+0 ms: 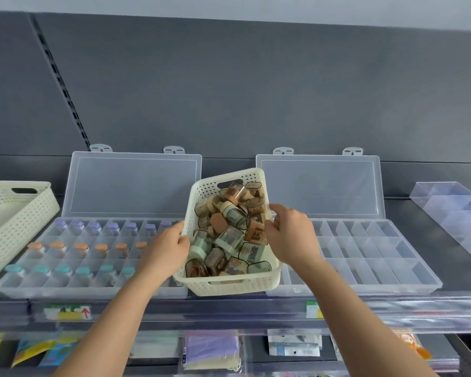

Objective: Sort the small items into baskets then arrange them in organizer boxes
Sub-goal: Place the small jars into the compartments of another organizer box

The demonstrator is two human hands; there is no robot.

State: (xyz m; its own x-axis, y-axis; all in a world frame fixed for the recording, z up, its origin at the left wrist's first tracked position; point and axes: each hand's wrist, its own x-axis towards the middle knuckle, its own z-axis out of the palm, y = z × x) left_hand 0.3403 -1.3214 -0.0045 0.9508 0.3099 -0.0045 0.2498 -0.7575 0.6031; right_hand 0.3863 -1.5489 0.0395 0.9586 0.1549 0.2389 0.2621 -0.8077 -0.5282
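At 6 o'clock, nearest, two bare forearms reach up past the shelf's front edge (256,314) to a cream perforated plastic basket (229,287). It sits askew, its far end angled toward 1 o'clock, and its near wall is close to that edge. It is heaped almost to the rim with small clear jars capped in brown, green and beige (229,232).

The likely trouble is tilt. If one side dips, the loose heap could slide and jars could spill over the low wall. They might land among the purple-, orange- and teal-capped jars (79,246) standing in the clear compartmented plastic organizer box (93,291) at 9 o'clock.

The left hand (166,248) has its fingers curled on the basket's 9 o'clock rim. The right hand (291,235) holds the 3 o'clock rim likewise, so each grip is closed on the basket. I cannot tell whether the basket's base rests on the boxes or hangs free.

A second clear organizer box (365,268) lies at 3 o'clock. Both boxes' lids stand raised toward 12 o'clock.
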